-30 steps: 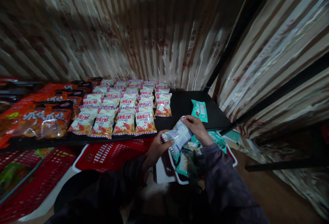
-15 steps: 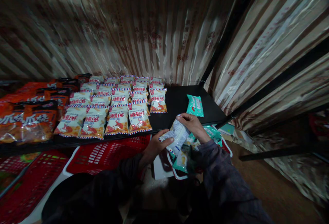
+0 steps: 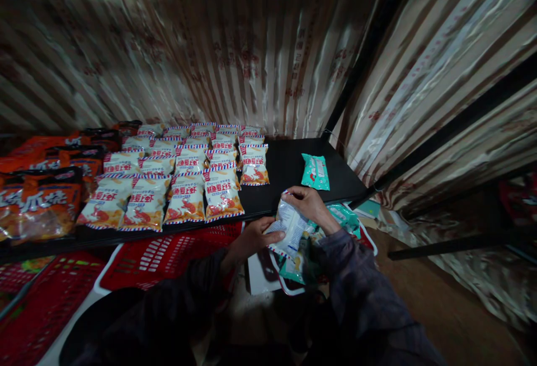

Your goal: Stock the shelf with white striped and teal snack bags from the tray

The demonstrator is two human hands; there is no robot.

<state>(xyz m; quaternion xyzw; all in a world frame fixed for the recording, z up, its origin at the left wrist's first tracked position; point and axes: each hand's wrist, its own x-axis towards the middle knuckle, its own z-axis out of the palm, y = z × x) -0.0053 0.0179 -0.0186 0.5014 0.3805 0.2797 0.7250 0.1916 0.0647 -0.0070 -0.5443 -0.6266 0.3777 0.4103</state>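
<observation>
The left hand [image 3: 250,240] and right hand [image 3: 311,207] pinched one white packet [image 3: 290,225], off the shelf [image 3: 282,165]; from them, matching packets [image 3: 184,197] already lay in rows at ten o'clock, a teal packet [image 3: 315,172] at one.

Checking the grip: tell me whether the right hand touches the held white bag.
Touching: the head view shows the right hand pinching the white bag at its upper end.

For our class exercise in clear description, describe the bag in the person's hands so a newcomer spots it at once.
Find the black shelf, then look just off its near edge, where the left hand and right hand hold one pale bag with striped ends. Unlike the white bags in rows on the shelf, with big red lettering up, it shows a side of small print.
</observation>
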